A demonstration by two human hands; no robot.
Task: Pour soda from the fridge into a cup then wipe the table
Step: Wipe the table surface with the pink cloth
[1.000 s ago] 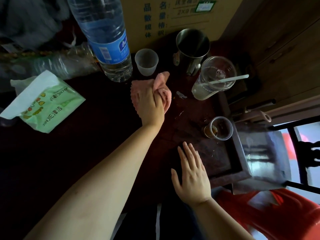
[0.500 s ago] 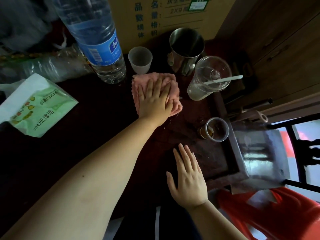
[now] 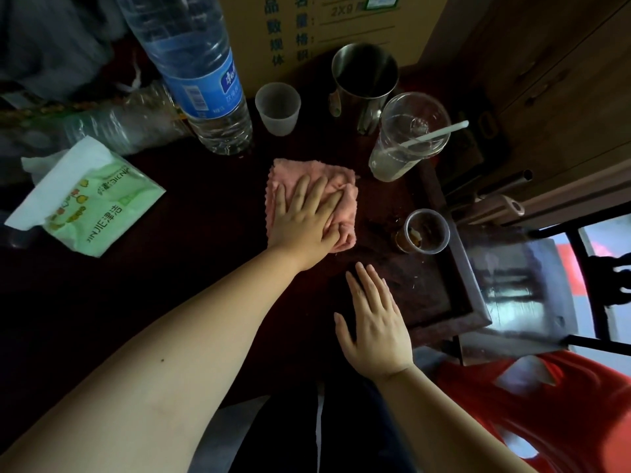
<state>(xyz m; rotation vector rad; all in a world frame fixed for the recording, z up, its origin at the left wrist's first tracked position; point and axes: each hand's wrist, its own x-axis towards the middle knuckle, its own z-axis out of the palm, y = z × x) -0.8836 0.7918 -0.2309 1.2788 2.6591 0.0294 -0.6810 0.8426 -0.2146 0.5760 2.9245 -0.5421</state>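
Observation:
A pink cloth (image 3: pixel 336 180) lies spread on the dark table (image 3: pixel 191 240), and my left hand (image 3: pixel 304 220) presses flat on it with straight fingers. Near the table's front edge my right hand (image 3: pixel 374 322) rests flat on the dark surface, fingers straight, holding nothing. A small translucent cup (image 3: pixel 277 109) stands behind the cloth. To its right are a steel mug (image 3: pixel 365 80) and a clear lidded cup (image 3: pixel 406 138) with a white straw. A small cup with brown liquid (image 3: pixel 425 232) sits right of the cloth.
A large water bottle (image 3: pixel 201 73) stands at the back left, beside crumpled plastic bottles (image 3: pixel 112 124). A green tissue pack (image 3: pixel 88 203) lies at the left. A cardboard box (image 3: pixel 327 25) stands behind the cups. A wooden cabinet (image 3: pixel 546 97) and a red stool (image 3: pixel 546 404) are at the right.
My left hand has flattened the bunched cloth and slid it toward me, away from the cups. My right hand has stayed flat on the table.

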